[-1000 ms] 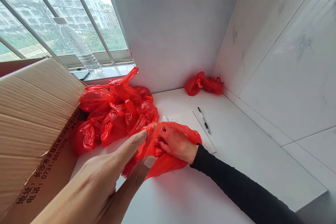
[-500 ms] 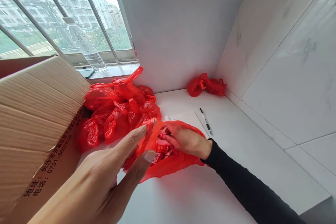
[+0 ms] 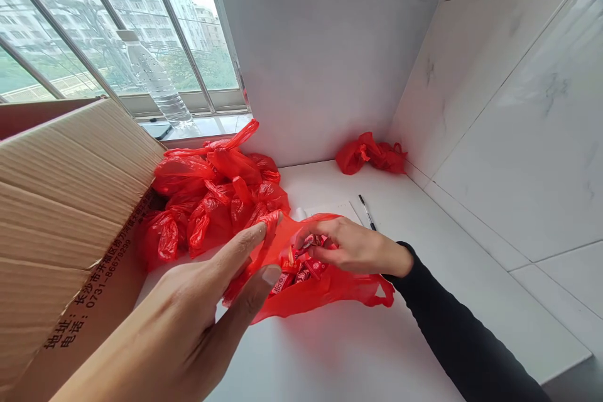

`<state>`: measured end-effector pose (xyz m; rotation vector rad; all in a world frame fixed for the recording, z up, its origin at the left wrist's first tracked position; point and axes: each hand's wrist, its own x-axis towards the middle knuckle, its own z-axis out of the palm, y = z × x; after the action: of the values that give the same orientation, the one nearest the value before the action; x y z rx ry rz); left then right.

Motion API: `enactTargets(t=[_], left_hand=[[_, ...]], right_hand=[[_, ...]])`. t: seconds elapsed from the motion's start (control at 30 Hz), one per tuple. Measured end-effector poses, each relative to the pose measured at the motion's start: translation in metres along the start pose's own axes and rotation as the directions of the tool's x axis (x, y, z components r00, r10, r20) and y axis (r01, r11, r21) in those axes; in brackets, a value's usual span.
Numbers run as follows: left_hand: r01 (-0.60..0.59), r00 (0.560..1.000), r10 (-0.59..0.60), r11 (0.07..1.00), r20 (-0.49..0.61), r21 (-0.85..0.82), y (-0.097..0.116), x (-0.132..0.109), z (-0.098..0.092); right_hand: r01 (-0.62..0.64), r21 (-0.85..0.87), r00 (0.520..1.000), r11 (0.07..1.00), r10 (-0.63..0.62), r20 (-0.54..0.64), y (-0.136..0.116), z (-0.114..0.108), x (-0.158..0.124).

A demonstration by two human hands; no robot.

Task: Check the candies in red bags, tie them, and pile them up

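An open red plastic bag [image 3: 325, 292] lies on the white counter [image 3: 424, 276] with small red-wrapped candies [image 3: 296, 270] inside. My left hand [image 3: 188, 320] pinches the bag's left rim between thumb and forefinger, holding its mouth open. My right hand [image 3: 353, 245], in a black sleeve, is partly inside the bag's mouth, its fingers closed on a small red-wrapped candy just above the others.
A heap of tied red bags [image 3: 211, 201] lies behind, against a tilted cardboard box [image 3: 61, 213] on the left. Another red bag [image 3: 370, 154] sits in the far corner. A pen [image 3: 366, 210] and a paper sheet [image 3: 330, 208] lie beyond the bag. A water bottle [image 3: 153, 78] stands on the window sill.
My right hand has drawn back to the right and lifted from deep in the bag, pinching a candy. The bag's mouth has spread wider, showing the candies. My left hand held still.
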<state>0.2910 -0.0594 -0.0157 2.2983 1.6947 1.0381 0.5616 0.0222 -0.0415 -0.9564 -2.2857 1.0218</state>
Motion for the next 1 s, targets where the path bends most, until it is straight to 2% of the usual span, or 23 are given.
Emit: enactTargets(t=[0.07,0.13,0.27,0.43,0.53,0.73,0.9,1.0], left_hand=[[-0.072,0.996,0.067,0.993,0.064,0.089,0.003,0.005,-0.001],[-0.116,0.985,0.107,0.991,0.134,0.064,0.003,0.013,-0.001],[-0.028,0.989,0.027,1.000,0.142,0.005,0.001,0.028,0.004],[0.011,0.969,0.030,0.986,0.244,-0.164,0.009,0.033,0.013],[0.055,0.964,0.017,0.963,0.266,-0.263,0.010,0.033,0.016],[0.119,0.962,-0.028,0.939,0.272,-0.324,0.005,0.035,0.018],[0.130,0.969,-0.050,0.935,0.241,-0.331,0.010,0.036,0.016],[0.139,0.968,-0.052,0.926,0.246,-0.350,0.014,0.039,0.017]], right_hand=[[0.009,0.107,1.000,0.994,-0.012,0.027,-0.007,-0.005,-0.002],[0.005,0.240,0.999,0.971,-0.016,0.041,-0.013,-0.008,-0.005],[0.017,0.461,1.000,0.887,-0.018,-0.002,-0.023,-0.006,-0.011],[0.070,0.483,0.994,0.873,-0.023,-0.102,-0.032,-0.001,-0.013],[0.078,0.520,0.992,0.850,-0.014,-0.126,-0.033,-0.002,-0.013],[-0.064,0.609,0.994,0.790,0.104,-0.030,-0.030,-0.001,-0.009],[-0.061,0.649,0.996,0.758,0.089,-0.010,-0.030,0.001,-0.009],[-0.103,0.665,0.995,0.740,0.077,0.068,-0.030,-0.002,-0.010]])
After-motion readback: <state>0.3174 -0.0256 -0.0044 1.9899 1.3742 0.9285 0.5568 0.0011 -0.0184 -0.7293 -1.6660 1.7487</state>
